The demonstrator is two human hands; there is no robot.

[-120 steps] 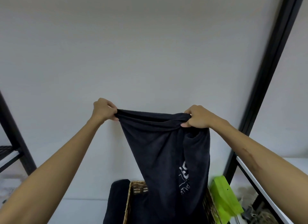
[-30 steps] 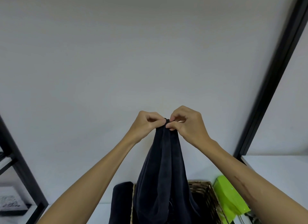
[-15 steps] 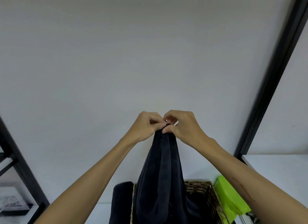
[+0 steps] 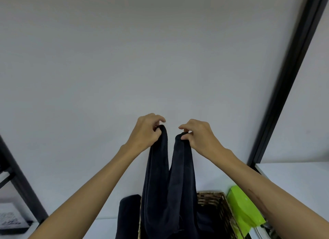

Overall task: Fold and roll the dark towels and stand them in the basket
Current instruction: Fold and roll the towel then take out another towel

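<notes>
Towel hangs in air above basket, near centre. Left hand pinches one top corner, right hand pinches other, small gap between. Advice: match corners evenly, keep edges level, let folds drop straight before next fold.

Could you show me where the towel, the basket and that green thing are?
towel (image 4: 181, 176), head view, on the hanging cloth below the hands
basket (image 4: 222, 208), head view, on its woven right wall
green packet (image 4: 243, 212), head view, on its flat face
</notes>
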